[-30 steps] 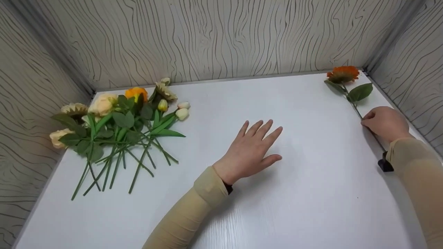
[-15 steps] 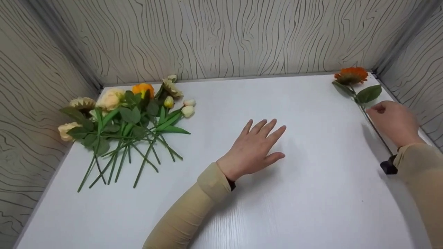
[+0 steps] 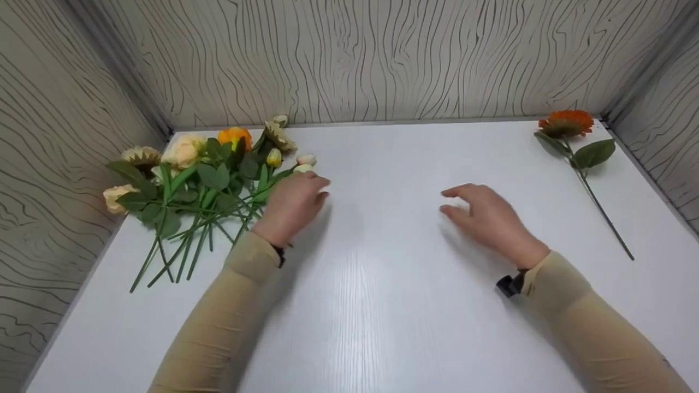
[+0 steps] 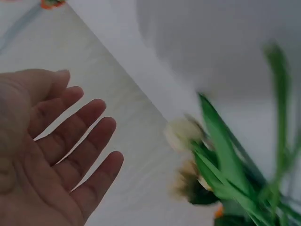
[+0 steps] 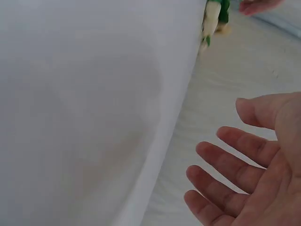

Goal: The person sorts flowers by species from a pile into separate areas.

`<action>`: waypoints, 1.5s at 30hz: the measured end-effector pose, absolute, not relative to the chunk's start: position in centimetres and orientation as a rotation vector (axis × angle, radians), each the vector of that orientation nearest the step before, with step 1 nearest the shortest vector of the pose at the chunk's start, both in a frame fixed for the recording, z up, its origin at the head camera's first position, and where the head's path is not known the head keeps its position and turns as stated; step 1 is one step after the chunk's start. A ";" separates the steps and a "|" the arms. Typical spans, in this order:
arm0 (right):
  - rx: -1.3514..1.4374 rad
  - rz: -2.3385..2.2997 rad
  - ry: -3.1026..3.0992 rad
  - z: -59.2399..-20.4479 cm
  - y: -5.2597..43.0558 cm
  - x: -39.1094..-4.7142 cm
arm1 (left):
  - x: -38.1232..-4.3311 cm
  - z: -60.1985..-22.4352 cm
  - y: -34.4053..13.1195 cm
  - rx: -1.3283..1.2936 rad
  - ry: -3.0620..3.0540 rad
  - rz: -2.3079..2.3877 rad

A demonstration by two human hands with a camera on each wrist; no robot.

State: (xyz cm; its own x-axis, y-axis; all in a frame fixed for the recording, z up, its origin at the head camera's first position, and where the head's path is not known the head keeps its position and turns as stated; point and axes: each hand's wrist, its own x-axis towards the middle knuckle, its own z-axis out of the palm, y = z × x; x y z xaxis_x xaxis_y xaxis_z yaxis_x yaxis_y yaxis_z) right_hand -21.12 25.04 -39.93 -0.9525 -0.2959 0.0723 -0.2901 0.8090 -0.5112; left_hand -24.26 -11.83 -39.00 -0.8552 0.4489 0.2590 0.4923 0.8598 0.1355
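Note:
My left hand [image 3: 293, 206] hovers at the right side of a pile of flowers, overlapping some tulip stems in the head view. Its fingers are relaxed and hold nothing, as the left wrist view shows, with a white tulip [image 4: 184, 133] and green leaves [image 4: 221, 141] nearby. Over the middle right of the table, my right hand [image 3: 487, 221] is empty too, thumb and fingers apart, palm turned inward. An orange flower [image 3: 567, 123] with two leaves and a long stem lies by itself at the table's right.
The pile on the left mixes a cream rose [image 3: 185, 150], an orange-yellow bloom [image 3: 235, 137], a yellow tulip [image 3: 274, 158] and several others, with stems pointing toward the front. Wood-patterned panels [image 3: 360, 60] enclose the white table [image 3: 382, 305] at the back and sides.
My right hand has let go of the orange flower's stem and moved left to mid-table. My left hand has swung left from the middle to the flower pile.

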 end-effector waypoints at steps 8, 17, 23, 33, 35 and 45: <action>-1.097 -0.708 2.938 -40.1 16.5 -17.9 | -24.4 -38.0 -24.1 -0.034 -2.975 -0.380; -1.114 -0.716 2.923 -41.3 15.7 -17.9 | -25.4 -38.4 -25.4 0.307 -3.143 -0.591; -1.085 -0.766 2.939 -41.5 16.1 -18.3 | -25.6 -38.4 -25.6 0.359 -3.122 -0.816; -1.050 -0.816 2.939 -41.2 16.5 -18.8 | -25.0 -36.6 -25.8 0.296 -2.875 -1.320; -1.024 -0.832 2.933 -41.1 16.6 -18.8 | -24.8 -35.8 -25.4 0.289 -2.811 -1.438; -0.966 -0.930 2.917 -40.5 16.4 -19.2 | -24.2 -35.2 -19.5 0.163 -2.582 -1.909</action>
State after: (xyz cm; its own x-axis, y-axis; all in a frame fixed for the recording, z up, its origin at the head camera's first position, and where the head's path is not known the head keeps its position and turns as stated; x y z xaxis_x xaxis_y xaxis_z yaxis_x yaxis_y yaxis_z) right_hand -19.17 16.40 -40.54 -0.8168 -0.5260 0.2370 -0.5661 0.6516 -0.5049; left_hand -24.20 -19.45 -35.18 -0.9922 -0.0380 -0.1189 -0.1248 0.2908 0.9486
